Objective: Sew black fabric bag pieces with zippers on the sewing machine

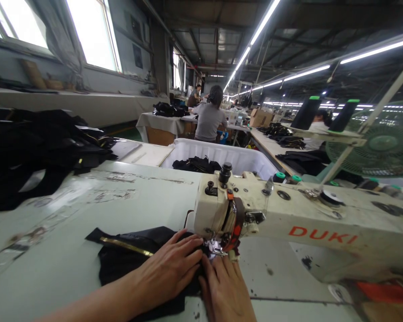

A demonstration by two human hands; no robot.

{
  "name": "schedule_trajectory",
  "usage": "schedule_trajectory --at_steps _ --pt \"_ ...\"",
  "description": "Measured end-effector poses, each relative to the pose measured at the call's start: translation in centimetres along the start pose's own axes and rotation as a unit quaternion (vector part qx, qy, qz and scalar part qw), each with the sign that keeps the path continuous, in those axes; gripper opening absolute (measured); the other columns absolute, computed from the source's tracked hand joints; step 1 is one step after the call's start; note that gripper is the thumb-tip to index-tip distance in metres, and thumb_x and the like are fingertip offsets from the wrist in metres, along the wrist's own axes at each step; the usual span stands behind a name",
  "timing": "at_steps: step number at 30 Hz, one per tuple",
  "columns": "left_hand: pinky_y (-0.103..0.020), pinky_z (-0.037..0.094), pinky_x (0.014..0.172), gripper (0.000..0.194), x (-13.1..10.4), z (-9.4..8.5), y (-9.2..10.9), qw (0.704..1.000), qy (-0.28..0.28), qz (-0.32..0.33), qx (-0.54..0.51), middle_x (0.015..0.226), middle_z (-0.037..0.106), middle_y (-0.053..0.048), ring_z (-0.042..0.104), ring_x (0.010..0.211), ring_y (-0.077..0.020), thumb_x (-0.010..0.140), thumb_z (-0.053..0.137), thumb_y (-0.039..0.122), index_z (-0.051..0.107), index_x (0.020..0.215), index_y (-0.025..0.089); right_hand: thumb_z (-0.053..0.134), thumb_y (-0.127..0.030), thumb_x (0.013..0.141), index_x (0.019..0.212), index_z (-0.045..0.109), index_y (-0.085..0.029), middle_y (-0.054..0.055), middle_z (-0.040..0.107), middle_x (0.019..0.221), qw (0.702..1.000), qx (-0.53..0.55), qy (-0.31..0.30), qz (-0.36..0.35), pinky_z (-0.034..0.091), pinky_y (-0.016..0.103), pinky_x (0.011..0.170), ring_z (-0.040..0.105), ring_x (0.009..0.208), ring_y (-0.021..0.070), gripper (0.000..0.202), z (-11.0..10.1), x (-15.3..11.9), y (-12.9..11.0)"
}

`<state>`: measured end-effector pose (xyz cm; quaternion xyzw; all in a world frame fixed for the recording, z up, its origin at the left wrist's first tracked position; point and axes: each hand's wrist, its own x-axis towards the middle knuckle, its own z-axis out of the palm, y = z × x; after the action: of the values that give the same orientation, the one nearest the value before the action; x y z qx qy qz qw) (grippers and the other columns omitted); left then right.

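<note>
We lay our left hand (173,268) flat and unclenched on the black fabric piece (121,261) with a gold metal zipper (127,246), spread on the pale green worktable (154,192) at the cream, red-lettered sewing machine (275,210), and cannot tell whether our right hand (226,288) pinches it.

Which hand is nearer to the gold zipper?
Left. The left hand lies on the black fabric, at the gold zipper's visible end. The right hand is farther, right of the left hand, near the presser foot.
</note>
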<state>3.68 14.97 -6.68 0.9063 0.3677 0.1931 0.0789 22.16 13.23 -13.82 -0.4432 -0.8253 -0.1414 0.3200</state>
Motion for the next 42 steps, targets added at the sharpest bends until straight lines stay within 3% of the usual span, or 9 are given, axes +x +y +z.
schedule_trajectory --at_steps 6,12,15,19,23,26,33,36,42 --pt "-0.045 0.029 0.116 0.018 0.2 0.2 0.1 1.000 -0.010 -0.010 -0.003 0.120 0.062 -0.008 0.055 0.121 -0.0222 0.096 0.048 0.016 0.061 0.107 0.021 0.053 -0.015 0.087 0.119 0.062 -0.013 0.009 0.072 0.094 0.992 0.017 -0.092 -0.084 0.053 0.036 0.072 0.067 0.081 0.0267 0.033 -2.5 1.8 1.5" --pt "-0.046 0.034 0.112 0.020 0.5 0.1 -0.1 1.000 -0.001 -0.013 0.010 0.118 0.061 -0.009 0.054 0.118 -0.0233 0.095 0.045 0.013 0.060 0.107 0.020 0.046 -0.004 0.083 0.121 0.063 -0.023 0.005 0.071 0.110 0.968 0.113 -0.214 -0.058 0.051 0.029 0.080 0.068 0.095 0.0225 0.046 -4.8 4.6 3.0" --pt "-0.046 0.037 0.110 0.021 0.2 0.1 0.1 0.999 0.027 -0.001 0.034 0.117 0.061 -0.010 0.053 0.118 -0.0243 0.094 0.046 0.010 0.061 0.107 0.018 0.043 -0.004 0.085 0.124 0.062 -0.028 0.002 0.072 0.106 0.952 0.166 -0.251 -0.049 0.049 0.025 0.078 0.068 0.090 0.0183 0.050 -5.5 5.2 4.1" --pt "-0.053 0.023 0.117 0.022 -0.6 0.1 1.2 0.997 0.038 0.071 0.024 0.104 0.067 -0.006 0.055 0.114 -0.0240 0.091 0.049 0.010 0.062 0.107 0.017 0.047 -0.013 0.089 0.130 0.059 -0.028 0.005 0.072 0.105 0.940 0.172 -0.289 -0.054 0.047 0.027 0.077 0.067 0.088 0.0199 0.045 -5.3 4.8 5.1" --pt "-0.050 0.036 0.111 0.021 -1.0 0.0 2.0 0.999 0.022 0.044 -0.017 0.099 0.066 -0.007 0.055 0.109 -0.0265 0.085 0.063 0.023 0.063 0.105 0.015 0.054 -0.017 0.086 0.127 0.059 -0.023 0.005 0.074 0.090 0.941 0.152 -0.291 -0.084 0.044 0.027 0.072 0.067 0.080 0.0204 0.041 -5.0 4.4 5.5" --pt "-0.038 0.046 0.103 0.015 -0.9 0.4 1.7 0.997 0.046 0.050 -0.039 0.099 0.065 -0.007 0.054 0.112 -0.0233 0.088 0.059 0.012 0.063 0.103 0.015 0.051 -0.020 0.091 0.121 0.058 -0.023 0.002 0.073 0.084 0.944 0.138 -0.282 -0.103 0.039 0.027 0.063 0.067 0.073 0.0182 0.031 -5.4 4.6 5.6" --pt "-0.036 0.048 0.103 0.016 -0.9 0.9 1.3 0.992 0.091 0.067 -0.056 0.099 0.064 -0.009 0.056 0.111 -0.0216 0.087 0.060 0.005 0.063 0.100 0.013 0.049 -0.024 0.097 0.099 0.054 -0.023 -0.005 0.071 0.076 0.945 0.088 -0.257 -0.181 0.021 0.032 0.047 0.062 0.059 0.0159 0.005 -5.4 4.3 4.5" --pt "-0.037 0.049 0.102 0.014 -0.8 0.8 1.4 0.991 0.098 0.067 -0.056 0.098 0.064 -0.009 0.057 0.109 -0.0216 0.087 0.060 0.005 0.062 0.098 0.013 0.045 -0.020 0.100 0.096 0.051 -0.022 -0.005 0.068 0.071 0.948 0.070 -0.235 -0.205 0.016 0.033 0.046 0.059 0.055 0.0159 0.008 -4.5 3.9 4.0" --pt "-0.041 0.047 0.104 0.013 -0.9 0.9 1.2 0.993 0.083 0.052 -0.070 0.094 0.064 -0.007 0.058 0.106 -0.0210 0.089 0.056 0.005 0.061 0.093 0.016 0.046 -0.029 0.102 0.095 0.050 -0.021 -0.005 0.066 0.071 0.970 0.081 -0.169 -0.152 0.022 0.033 0.049 0.062 0.059 0.0143 0.011 -3.8 3.5 3.9"
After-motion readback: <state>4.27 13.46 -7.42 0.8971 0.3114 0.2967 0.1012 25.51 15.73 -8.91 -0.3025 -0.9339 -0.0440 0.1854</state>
